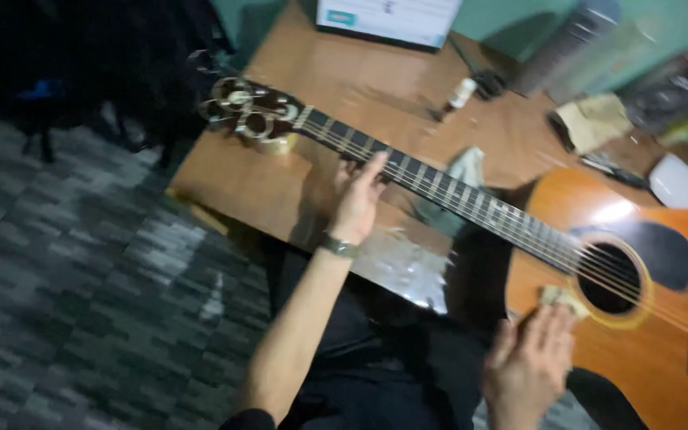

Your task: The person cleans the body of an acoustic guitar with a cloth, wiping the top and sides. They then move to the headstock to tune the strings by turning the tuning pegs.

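Note:
An acoustic guitar (639,350) lies face up across a wooden table (232,179), its headstock at the upper left and its orange body at the lower right. My left hand (356,199) wraps the dark neck from below, with the thumb over the strings. A watch band sits on that wrist. My right hand (529,366) presses flat on a small tan cloth (560,297) against the guitar top, just left of the sound hole.
A lit screen (388,20) stands at the table's far edge. A small white bottle (462,92), a crumpled pale cloth (465,167), a white case (676,181) and brown paper (595,119) lie on the table. Grey patterned carpet (81,302) covers the floor at left.

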